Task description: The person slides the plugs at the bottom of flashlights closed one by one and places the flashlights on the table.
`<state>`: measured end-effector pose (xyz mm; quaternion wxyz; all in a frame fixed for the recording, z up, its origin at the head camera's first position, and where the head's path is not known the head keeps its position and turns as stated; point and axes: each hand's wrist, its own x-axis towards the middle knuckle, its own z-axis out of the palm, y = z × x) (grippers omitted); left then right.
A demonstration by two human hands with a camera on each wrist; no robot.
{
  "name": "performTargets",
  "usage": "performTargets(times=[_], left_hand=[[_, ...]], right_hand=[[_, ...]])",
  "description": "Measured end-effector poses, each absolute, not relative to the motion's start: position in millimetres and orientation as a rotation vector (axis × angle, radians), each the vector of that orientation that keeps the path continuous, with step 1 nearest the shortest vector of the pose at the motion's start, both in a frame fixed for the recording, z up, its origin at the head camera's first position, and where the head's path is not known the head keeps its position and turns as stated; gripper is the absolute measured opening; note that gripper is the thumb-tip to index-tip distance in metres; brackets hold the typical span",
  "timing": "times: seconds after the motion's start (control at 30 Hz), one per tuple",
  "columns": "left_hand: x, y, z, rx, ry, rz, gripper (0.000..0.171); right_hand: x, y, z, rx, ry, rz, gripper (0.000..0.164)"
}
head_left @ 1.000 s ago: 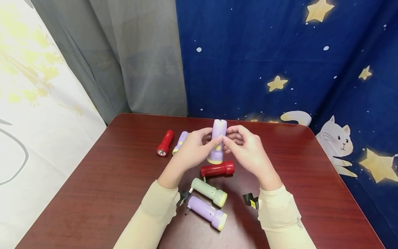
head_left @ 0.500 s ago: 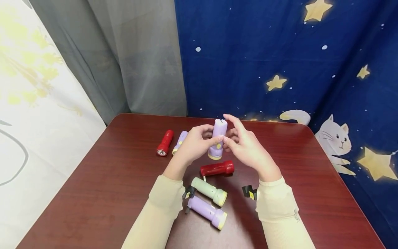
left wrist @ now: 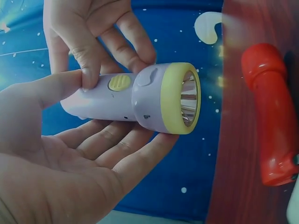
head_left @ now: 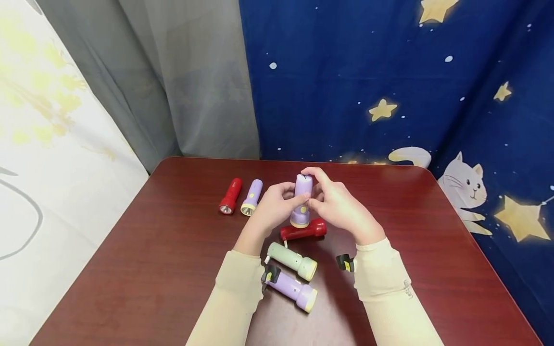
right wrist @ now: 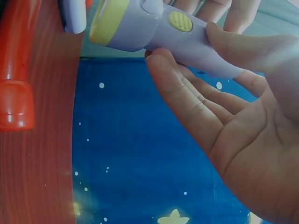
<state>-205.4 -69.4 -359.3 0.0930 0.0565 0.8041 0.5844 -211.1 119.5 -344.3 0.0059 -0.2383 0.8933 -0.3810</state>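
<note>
Both hands hold a purple flashlight [head_left: 304, 186] above the table, its yellow-rimmed lens end pointing down. My left hand [head_left: 274, 206] grips it from the left, thumb on the front and fingers behind. From the other side my right hand [head_left: 342, 209] pinches the body, with the index finger at the tail end. A yellow switch [left wrist: 119, 82] and the reflector [left wrist: 188, 99] show in the left wrist view. In the right wrist view the flashlight's head [right wrist: 126, 23] is cut off at the top edge.
Beneath the hands lies a red flashlight [head_left: 303, 230]. Nearer are a green flashlight [head_left: 292, 260] and another purple flashlight [head_left: 294, 290], partly behind the left wrist's black device [head_left: 270, 274]. Further left lie a red flashlight [head_left: 230, 196] and a small purple flashlight [head_left: 252, 197] on the table [head_left: 151, 259].
My right index finger rises off the flashlight, then comes down onto its tail end. The left hand and forearm shift slightly right, uncovering the small purple flashlight on the table.
</note>
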Motion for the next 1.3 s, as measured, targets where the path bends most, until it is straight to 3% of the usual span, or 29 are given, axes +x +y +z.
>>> performTargets(times=[0.73,1.3], left_hand=[[-206.3,-68.3,-371.4,0.255,2.373,1.755,0.050],[-203.3,-69.8,-366.9,0.355,2.403,1.784,0.050]], right_hand=[[-202.1,112.6,-355.8,-0.786,2.974,-1.031,0.058],[-196.5,110.0,-348.3,-0.766,3.065,-1.036,0.037]])
